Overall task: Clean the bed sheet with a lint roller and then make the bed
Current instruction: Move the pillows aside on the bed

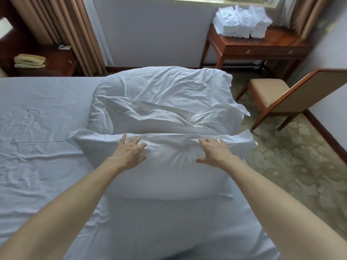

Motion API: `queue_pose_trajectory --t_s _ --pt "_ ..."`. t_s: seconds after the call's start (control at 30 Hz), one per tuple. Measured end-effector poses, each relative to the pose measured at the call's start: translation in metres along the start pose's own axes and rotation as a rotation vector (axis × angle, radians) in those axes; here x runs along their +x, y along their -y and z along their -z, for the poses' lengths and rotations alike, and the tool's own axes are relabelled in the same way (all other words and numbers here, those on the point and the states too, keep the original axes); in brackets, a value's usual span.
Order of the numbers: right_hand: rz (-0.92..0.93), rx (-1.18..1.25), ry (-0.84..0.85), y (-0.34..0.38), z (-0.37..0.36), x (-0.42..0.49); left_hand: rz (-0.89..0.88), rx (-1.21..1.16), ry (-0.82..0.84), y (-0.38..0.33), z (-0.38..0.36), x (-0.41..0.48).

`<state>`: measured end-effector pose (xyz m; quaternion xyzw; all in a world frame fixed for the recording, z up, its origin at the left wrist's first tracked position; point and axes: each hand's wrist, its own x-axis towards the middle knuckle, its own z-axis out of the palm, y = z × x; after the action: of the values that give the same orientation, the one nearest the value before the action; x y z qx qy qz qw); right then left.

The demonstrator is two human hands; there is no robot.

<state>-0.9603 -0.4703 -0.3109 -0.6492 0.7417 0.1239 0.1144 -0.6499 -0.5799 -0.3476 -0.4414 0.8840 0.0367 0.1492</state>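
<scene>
Pillows being set, sheet spread but creased.
I have my left hand (129,153) and right hand (214,152) flat on the near pillow (169,175) at mid-frame, fingers (123,139) spread and pressing, gripping nothing. A second pillow (163,87) lies just beyond it. The bed sheet (37,119) covers the mattress at left, wrinkled. I see no lint roller, so I judge rolling done, with smoothing and any cover left.
</scene>
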Motion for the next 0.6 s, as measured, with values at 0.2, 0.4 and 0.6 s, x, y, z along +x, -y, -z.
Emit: queue_pose_trajectory --t_s 0.2,0.4,0.6 --pt "0.003 -0.003 0.088 0.008 -0.01 -0.042 0.036 -0.041 0.033 -0.01 -0.009 -0.047" --pt "0.113 -0.021 0.047 0.026 -0.009 -0.07 0.246 -0.094 0.018 -0.02 -0.018 -0.118" --pt "0.236 -0.06 -0.005 0.064 -0.023 -0.097 0.521 -0.175 -0.003 -0.042 -0.039 -0.22"
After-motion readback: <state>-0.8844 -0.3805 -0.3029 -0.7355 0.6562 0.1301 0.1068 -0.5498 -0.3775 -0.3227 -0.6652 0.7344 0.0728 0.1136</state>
